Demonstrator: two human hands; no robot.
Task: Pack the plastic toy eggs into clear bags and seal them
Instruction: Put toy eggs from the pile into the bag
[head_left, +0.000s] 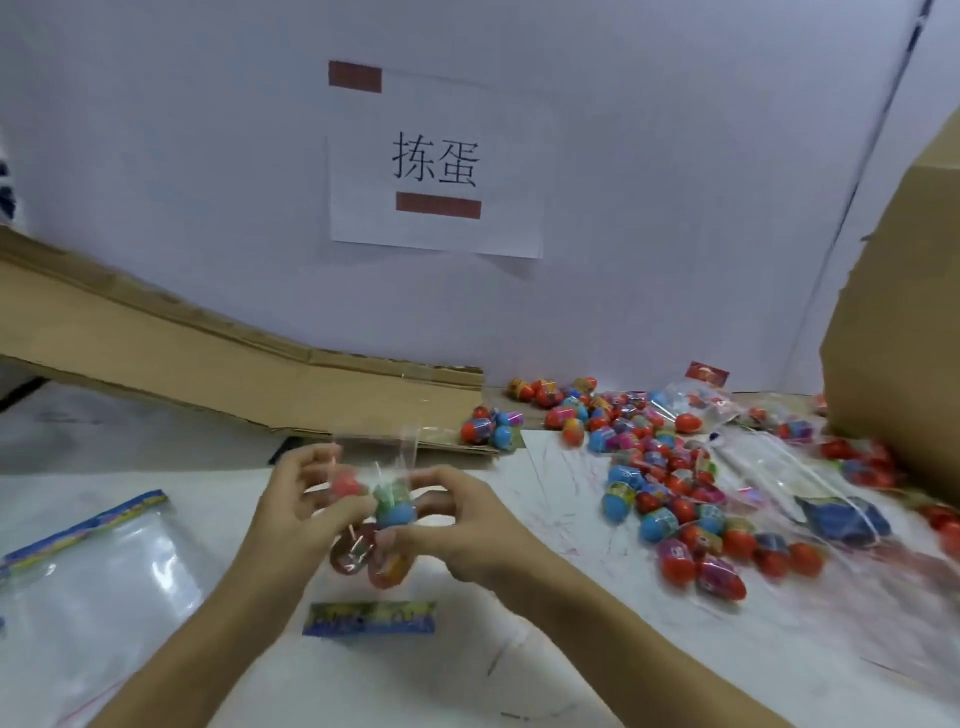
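At the centre of the frame I hold a clear bag (371, 499) up off the white table (571, 649), my left hand (298, 501) and right hand (457, 519) curled around it from either side, fingers pinching the film near its upper part. Inside I can make out a few toy eggs: a red one by my left fingers, a blue-and-green one in the middle, two reddish ones lower down. The bag's mouth stands open above my fingers, unsealed as far as I can tell. The loose eggs (675, 499) lie scattered at right of the frame, and a flat bag with a printed header (88, 571) lies at lower left. My worry is the slippery film: if my pinch slackens or the bag tips, the eggs could roll out of the open top, and an egg crowding the mouth would likely spoil the seal.
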